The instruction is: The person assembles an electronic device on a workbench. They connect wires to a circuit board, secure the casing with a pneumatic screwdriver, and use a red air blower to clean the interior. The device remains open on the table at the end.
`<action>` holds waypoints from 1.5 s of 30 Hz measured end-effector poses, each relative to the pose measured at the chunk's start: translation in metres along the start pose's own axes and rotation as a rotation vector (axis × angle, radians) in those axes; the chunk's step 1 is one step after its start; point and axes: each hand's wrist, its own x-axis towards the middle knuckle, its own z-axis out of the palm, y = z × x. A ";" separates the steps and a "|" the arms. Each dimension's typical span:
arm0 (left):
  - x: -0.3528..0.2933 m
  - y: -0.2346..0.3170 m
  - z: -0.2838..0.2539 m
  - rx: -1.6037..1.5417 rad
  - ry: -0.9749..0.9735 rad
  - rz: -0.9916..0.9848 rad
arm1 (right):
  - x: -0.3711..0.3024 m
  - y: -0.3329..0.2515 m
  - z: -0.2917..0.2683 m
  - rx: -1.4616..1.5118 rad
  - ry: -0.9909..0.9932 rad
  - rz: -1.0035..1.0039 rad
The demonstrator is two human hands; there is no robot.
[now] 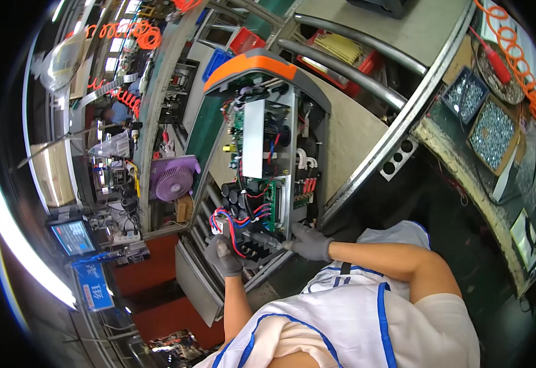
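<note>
Before me lies an opened electronic device [254,138], its inside showing circuit boards, a pale metal plate and dark capacitors, under a dark grey and orange end cover [252,64]. My left hand [224,257], in a grey glove, is closed at the near left corner, beside the red and blue wires [234,228]; what its fingers hold is hidden. My right hand [311,243], also gloved, reaches in from the right with fingers pinched at the device's near end, close to a black terminal section [256,250]. Whatever it grips is too small to make out.
A purple fan [175,178] stands left of the device. Metal rollers [348,70] run across the far right. On the right bench are trays of small metal parts [493,134], a red-handled screwdriver [495,61] and an orange coiled hose [513,52]. A screen [73,237] is at the left.
</note>
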 end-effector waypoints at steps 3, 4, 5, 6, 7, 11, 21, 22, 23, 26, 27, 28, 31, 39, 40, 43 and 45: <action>0.014 -0.006 -0.005 -0.110 0.012 -0.041 | 0.016 -0.006 0.009 0.045 -0.050 0.096; 0.026 -0.004 -0.010 -0.163 -0.003 -0.134 | 0.026 -0.011 0.012 0.042 -0.075 0.129; 0.039 -0.029 -0.031 -0.186 0.022 -0.170 | 0.030 -0.026 0.013 0.036 -0.054 0.120; 0.052 -0.054 -0.048 -0.207 0.042 -0.205 | 0.036 -0.041 0.013 0.013 -0.094 0.109; 0.064 -0.055 -0.047 -0.318 0.042 -0.304 | 0.045 -0.052 0.010 -0.010 -0.125 0.105; 0.109 -0.058 -0.040 -0.656 0.034 -0.652 | 0.077 -0.058 0.031 -0.500 -0.027 -0.079; 0.143 -0.129 -0.021 -0.725 -0.089 -0.765 | 0.126 0.002 0.080 -0.816 0.307 -0.597; 0.146 -0.133 -0.016 -0.732 -0.095 -0.766 | 0.131 0.002 0.079 -0.805 0.331 -0.605; 0.148 -0.136 -0.014 -0.739 -0.095 -0.769 | 0.135 0.002 0.081 -0.796 0.366 -0.618; 0.150 -0.141 -0.012 -0.752 -0.092 -0.767 | 0.135 0.000 0.077 -0.843 0.354 -0.598; 0.151 -0.142 -0.012 -0.754 -0.093 -0.769 | 0.136 0.000 0.078 -0.828 0.376 -0.593; 0.151 -0.141 -0.012 -0.762 -0.090 -0.765 | 0.137 0.000 0.076 -0.829 0.360 -0.591; 0.151 -0.136 -0.010 -0.784 -0.081 -0.760 | 0.134 -0.004 0.069 -0.856 0.326 -0.574; 0.154 -0.142 -0.021 -0.849 -0.102 -0.717 | 0.121 -0.004 0.053 -0.869 0.332 -0.602; 0.158 -0.166 -0.038 -0.891 -0.139 -0.704 | 0.116 -0.005 0.052 -0.864 0.309 -0.611; 0.159 -0.141 -0.029 -0.913 -0.206 -0.642 | 0.116 0.008 0.041 -0.871 0.448 -0.689; 0.156 -0.137 -0.032 -0.938 -0.185 -0.580 | 0.107 0.004 0.029 -0.855 0.401 -0.677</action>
